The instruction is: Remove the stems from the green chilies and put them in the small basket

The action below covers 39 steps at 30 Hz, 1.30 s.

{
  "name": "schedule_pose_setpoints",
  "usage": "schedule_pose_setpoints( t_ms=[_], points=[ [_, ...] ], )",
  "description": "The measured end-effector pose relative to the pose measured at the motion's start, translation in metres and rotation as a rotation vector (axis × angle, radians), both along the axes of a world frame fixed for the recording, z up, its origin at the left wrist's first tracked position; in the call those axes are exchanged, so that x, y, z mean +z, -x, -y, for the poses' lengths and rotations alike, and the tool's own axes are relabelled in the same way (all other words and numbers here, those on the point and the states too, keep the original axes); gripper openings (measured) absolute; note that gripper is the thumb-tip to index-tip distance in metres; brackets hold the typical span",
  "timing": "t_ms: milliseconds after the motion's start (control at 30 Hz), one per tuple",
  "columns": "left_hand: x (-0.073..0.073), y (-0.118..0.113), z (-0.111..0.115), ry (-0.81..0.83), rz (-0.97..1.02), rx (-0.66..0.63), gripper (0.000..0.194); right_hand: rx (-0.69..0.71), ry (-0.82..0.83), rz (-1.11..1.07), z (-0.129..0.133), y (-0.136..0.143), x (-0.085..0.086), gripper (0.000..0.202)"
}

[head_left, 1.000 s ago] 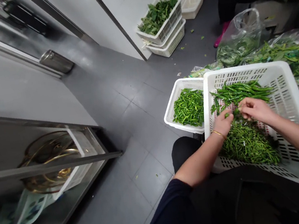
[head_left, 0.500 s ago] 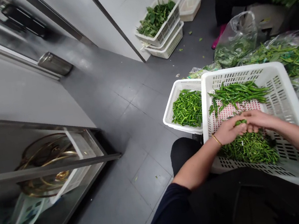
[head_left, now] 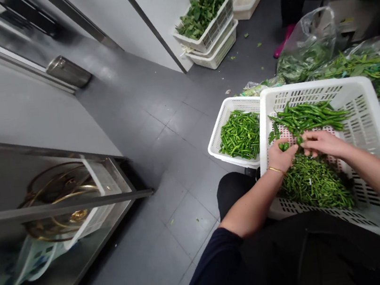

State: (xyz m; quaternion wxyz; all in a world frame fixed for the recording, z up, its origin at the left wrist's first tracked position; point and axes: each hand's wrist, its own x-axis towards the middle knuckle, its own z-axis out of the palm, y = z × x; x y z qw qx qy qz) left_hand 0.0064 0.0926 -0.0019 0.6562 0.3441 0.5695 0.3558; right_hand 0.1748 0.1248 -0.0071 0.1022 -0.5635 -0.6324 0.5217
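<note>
Where fingers [head_left: 288,144] meet: chillies [head_left: 309,116]; stems [head_left: 315,183]; basket [head_left: 367,111].

Green chillies [head_left: 309,116] in white slotted basket [head_left: 367,109]; green stems [head_left: 313,183]; gold bangle [head_left: 275,169]; grey tiled floor [head_left: 160,132]; dark navy sleeve [head_left: 216,272].

Long green chillies [head_left: 309,116] lie piled crosswise at the far end of a white slotted basket [head_left: 367,109]; plucked green stems [head_left: 315,183] heap at its near end.
</note>
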Motion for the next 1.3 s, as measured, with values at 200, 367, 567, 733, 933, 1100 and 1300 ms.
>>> schedule_pose_setpoints(
  t_ms=[200,367,567,733,933,1100,1300],
  points=[
    [0.008,-0.004,0.002,-0.003,0.199,-0.047,0.036,-0.055,0.169,-0.209,0.040,-0.011,0.018,0.034],
    [0.008,0.004,-0.004,0.058,0.417,0.216,0.029,0.416,-0.073,0.324,0.043,-0.025,-0.003,0.017],
    [0.013,0.007,-0.006,0.130,0.627,0.071,0.024,0.160,-0.448,0.815,-0.011,-0.005,-0.002,0.042],
    [0.009,0.002,-0.003,0.232,0.622,-0.111,0.037,0.127,-0.478,0.919,-0.041,0.007,-0.001,0.039],
    [0.001,-0.007,-0.003,0.087,0.454,0.117,0.050,0.053,-0.534,0.326,0.018,0.002,0.011,0.028],
    [0.001,-0.007,0.002,0.041,0.415,0.068,0.046,-0.090,-0.090,-0.059,0.070,0.007,0.017,0.032],
    [0.005,-0.005,0.006,0.091,0.412,0.082,0.047,-0.137,0.127,-0.204,0.081,-0.005,0.030,0.037]
  ],
)
